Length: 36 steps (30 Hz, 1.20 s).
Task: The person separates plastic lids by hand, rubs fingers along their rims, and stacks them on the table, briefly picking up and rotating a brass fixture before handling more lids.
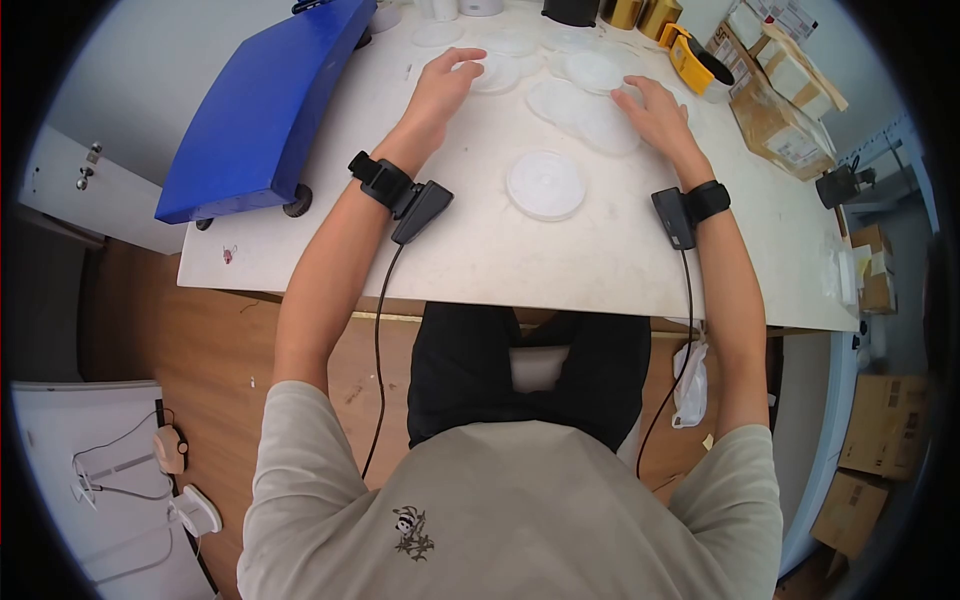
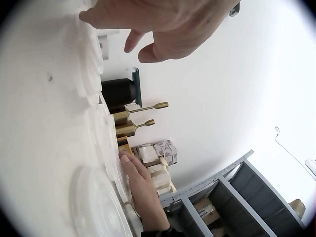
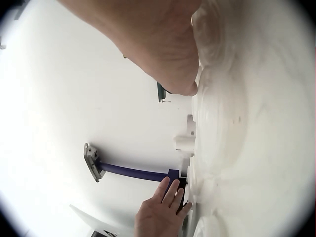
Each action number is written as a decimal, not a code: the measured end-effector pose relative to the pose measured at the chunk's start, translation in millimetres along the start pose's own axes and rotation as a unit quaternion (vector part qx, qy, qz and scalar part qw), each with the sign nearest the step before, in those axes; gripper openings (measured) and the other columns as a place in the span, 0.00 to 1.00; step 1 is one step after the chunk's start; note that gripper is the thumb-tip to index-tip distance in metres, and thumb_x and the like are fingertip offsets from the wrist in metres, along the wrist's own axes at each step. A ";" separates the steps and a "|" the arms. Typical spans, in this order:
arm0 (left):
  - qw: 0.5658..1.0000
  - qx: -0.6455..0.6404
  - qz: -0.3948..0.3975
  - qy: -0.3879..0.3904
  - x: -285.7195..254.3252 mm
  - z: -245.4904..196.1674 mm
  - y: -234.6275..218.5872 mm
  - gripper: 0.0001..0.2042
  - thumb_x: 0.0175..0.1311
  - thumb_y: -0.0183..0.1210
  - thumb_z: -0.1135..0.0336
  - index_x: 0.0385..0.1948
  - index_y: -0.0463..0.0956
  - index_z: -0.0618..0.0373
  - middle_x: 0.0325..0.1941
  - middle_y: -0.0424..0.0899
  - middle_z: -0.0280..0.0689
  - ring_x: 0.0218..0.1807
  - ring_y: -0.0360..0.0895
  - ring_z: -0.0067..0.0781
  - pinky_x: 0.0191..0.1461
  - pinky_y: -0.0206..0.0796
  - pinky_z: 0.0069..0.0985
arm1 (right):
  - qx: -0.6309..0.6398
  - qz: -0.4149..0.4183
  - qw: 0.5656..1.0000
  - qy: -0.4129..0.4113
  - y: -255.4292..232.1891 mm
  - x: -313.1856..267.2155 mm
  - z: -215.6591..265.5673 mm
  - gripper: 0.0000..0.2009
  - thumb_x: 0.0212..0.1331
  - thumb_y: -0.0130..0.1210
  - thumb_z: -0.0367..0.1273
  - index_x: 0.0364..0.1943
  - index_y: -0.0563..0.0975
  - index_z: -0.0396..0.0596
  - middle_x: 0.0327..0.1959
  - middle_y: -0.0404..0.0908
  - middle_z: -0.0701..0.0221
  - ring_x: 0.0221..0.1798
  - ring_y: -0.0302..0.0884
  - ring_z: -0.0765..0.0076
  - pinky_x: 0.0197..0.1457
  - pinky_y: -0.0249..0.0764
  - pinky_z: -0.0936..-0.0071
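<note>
Your left hand [image 1: 442,95] and right hand [image 1: 658,122] hold nothing, fingers loosely extended near the clustered discs [image 1: 565,105]. The nearest disc [image 1: 546,184] lies flat on the table [image 1: 520,265]; expect light, stiff, slippery plastic; pinch its rim

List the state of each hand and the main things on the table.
Left hand: fingers extended and apart, holding nothing.
Right hand: fingers extended, holding nothing; whether it touches a disc is unclear.
Near disc: lying flat, apart from the others.
Far discs: lying flat, some overlapping.
Gold cylinders: upright, side by side.
Boxes: stacked.
Blue object: resting on black feet.
</note>
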<state>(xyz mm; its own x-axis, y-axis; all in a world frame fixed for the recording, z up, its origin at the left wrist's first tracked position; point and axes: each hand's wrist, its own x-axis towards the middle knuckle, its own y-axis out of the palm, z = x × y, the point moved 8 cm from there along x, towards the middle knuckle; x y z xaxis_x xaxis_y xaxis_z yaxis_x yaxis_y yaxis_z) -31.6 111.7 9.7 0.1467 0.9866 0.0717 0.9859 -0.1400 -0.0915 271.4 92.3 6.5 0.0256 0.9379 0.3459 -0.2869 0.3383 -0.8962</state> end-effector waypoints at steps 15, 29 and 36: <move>0.975 0.198 0.098 -0.011 -3.5 12.4 19.6 0.21 0.67 0.54 0.55 0.59 0.75 0.49 0.71 0.64 0.46 0.76 0.51 0.45 0.75 0.44 0.42 | 0.074 0.054 0.994 -0.053 2.4 -7.2 22.5 0.26 0.65 0.47 0.54 0.58 0.75 0.53 0.62 0.74 0.61 0.68 0.65 0.54 0.72 0.35 0.30; 0.767 0.386 0.468 0.208 -97.3 -23.4 93.7 0.38 0.53 0.69 0.58 0.68 0.61 0.48 0.76 0.56 0.42 0.79 0.43 0.47 0.77 0.45 0.45 | -0.020 0.004 0.998 0.060 0.0 -2.0 -4.9 0.28 0.64 0.49 0.53 0.58 0.75 0.46 0.65 0.71 0.60 0.71 0.61 0.51 0.69 0.43 0.24; 0.815 0.387 0.390 0.183 -69.0 -18.5 76.6 0.36 0.54 0.66 0.64 0.67 0.61 0.52 0.69 0.66 0.46 0.67 0.66 0.45 0.70 0.60 0.34 | -0.058 0.036 0.994 0.089 -2.5 -5.9 -9.0 0.28 0.65 0.48 0.53 0.58 0.75 0.46 0.63 0.73 0.59 0.70 0.61 0.51 0.69 0.43 0.23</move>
<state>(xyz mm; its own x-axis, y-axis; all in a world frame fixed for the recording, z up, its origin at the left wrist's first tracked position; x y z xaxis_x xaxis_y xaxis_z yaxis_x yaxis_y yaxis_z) 35.3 31.4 16.0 0.8583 0.5122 -0.0301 0.2562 -0.4786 -0.8398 280.6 86.6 4.1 0.1813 0.9550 0.2345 -0.1815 0.2669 -0.9465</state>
